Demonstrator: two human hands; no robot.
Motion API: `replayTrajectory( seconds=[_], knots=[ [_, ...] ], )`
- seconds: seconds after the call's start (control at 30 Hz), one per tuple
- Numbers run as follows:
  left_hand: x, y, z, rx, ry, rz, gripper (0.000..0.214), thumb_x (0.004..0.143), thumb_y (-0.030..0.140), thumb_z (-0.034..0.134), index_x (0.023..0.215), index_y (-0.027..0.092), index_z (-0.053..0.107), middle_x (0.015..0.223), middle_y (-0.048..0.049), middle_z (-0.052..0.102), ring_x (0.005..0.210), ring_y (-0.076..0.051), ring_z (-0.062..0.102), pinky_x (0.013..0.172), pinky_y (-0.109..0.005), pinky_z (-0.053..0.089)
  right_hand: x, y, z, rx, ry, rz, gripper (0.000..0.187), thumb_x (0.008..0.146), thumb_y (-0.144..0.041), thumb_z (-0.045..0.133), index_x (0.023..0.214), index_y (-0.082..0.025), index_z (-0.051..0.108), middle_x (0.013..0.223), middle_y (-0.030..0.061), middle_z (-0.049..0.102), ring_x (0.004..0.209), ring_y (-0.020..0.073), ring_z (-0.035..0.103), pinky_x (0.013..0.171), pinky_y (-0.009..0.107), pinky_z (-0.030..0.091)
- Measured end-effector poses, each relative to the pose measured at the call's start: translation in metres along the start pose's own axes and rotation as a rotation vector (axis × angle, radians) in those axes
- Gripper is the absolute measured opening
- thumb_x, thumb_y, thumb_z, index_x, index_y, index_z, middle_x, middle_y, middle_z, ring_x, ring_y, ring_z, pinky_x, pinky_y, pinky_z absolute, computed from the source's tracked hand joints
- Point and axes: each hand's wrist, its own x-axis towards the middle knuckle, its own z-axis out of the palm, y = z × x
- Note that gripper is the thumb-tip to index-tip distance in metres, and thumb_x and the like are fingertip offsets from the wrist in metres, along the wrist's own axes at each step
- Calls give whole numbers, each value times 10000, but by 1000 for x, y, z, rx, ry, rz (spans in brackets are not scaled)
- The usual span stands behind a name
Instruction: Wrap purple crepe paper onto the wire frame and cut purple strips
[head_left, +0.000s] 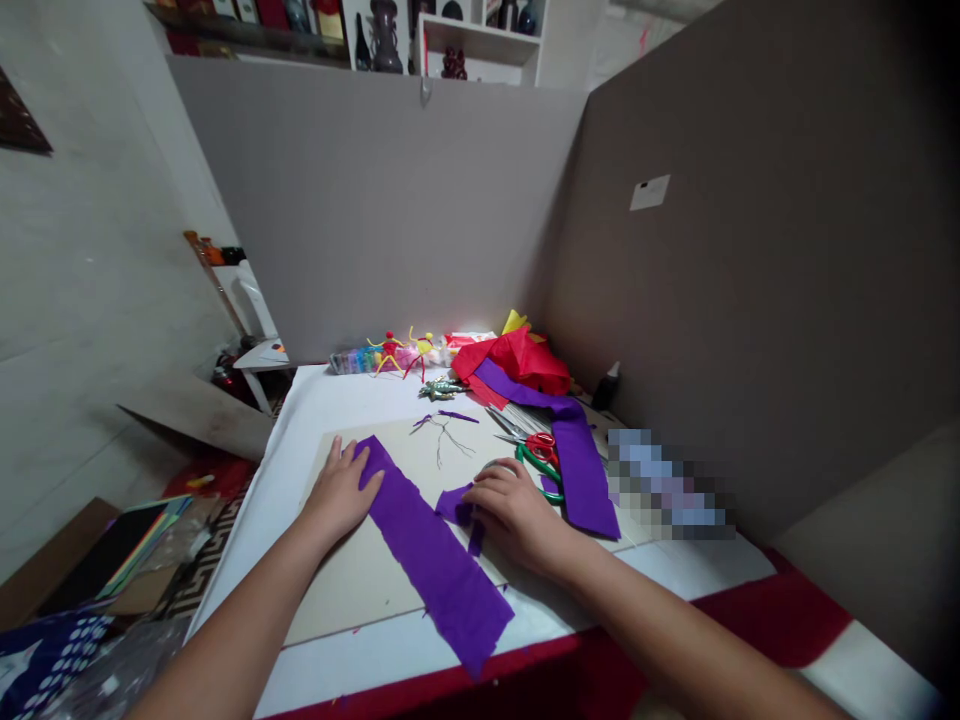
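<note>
A long purple fabric strip (435,550) lies slantwise across a beige board (352,580), its near end hanging past the board's edge. My left hand (341,490) rests with spread fingers at the strip's far end. To the right of the strip, my right hand (514,510) has its fingers bent down and closed on a small purple fabric scrap (452,503); its fingertips are partly hidden. Beyond my hands lies a thin wire figure (444,430) partly wrapped in purple. Red-handled scissors (541,447) and a green-handled tool (551,490) lie beside my right hand.
A second purple strip (589,470) and red fabric (525,360) are heaped at the right. Two pipe-cleaner figures, one red (389,350) and one yellow (422,352), stand at the back. A dark bottle (606,386) stands near the grey partitions (405,200) enclosing the table.
</note>
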Motion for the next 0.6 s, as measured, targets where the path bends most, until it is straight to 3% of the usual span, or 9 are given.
replayTrajectory(
  seconds=[0.13,0.23,0.4,0.6],
  knots=[
    [1,-1,1,12,2,-3,643,840,471,371,1333,61,427,1446,-152,325,1376,-330,17,1094,-426,205,1,-1,-1,22,18,-24,339,819,-254,587,1154,-228,543,1030,63,645,1058,226,500,969,445,236],
    [1,-2,2,15,1,-5,646,838,476,371,1336,68,424,1448,-143,323,1377,-327,16,1088,-429,220,1,-1,6,27,16,-73,232,842,-171,532,1064,-211,587,929,58,658,959,201,530,951,438,246],
    [2,-3,2,18,-15,10,653,846,465,350,1348,50,399,1441,-136,340,1378,-320,19,1090,-428,228,-2,-3,17,52,0,-168,187,846,-147,497,988,-182,613,796,60,628,770,166,539,780,329,375],
    [2,-2,2,23,-35,5,660,854,464,336,1359,41,376,1441,-147,337,1375,-328,20,1099,-431,211,-7,-5,12,183,103,-117,280,798,-57,479,1018,-175,604,899,58,606,779,125,565,674,215,443]
  ],
)
